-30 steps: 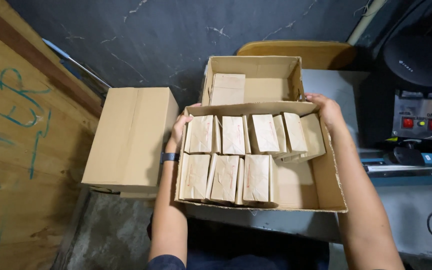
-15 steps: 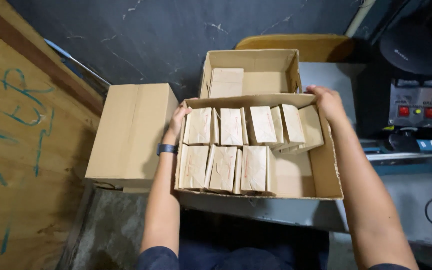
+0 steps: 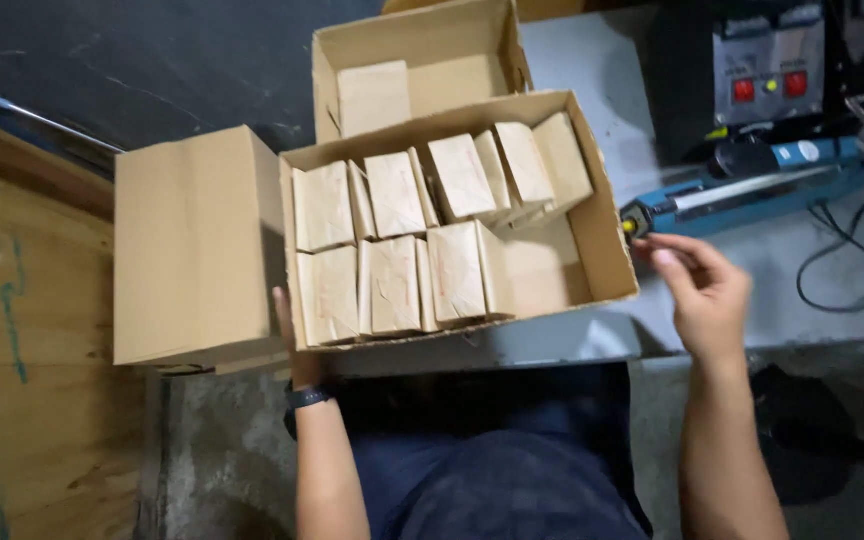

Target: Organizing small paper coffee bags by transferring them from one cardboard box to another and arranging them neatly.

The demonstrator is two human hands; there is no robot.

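Seven brown paper packets (image 3: 392, 245) stand in two rows inside an open cardboard box (image 3: 607, 235), four along the far wall and three along the near one, with bare floor showing at the box's right end. The box rests over the person's lap, tilted slightly. The left hand (image 3: 297, 345) is at the box's near left corner, mostly hidden under its edge, so whether it clasps the box cannot be told. The right hand (image 3: 707, 290) hovers just off the box's right wall, fingers loosely curled and holding nothing. Behind it sits a second open carton (image 3: 512, 50) with one packet inside, and a closed carton (image 3: 192, 245) lies to the left. A blue heat sealer (image 3: 752, 185) is on the right.
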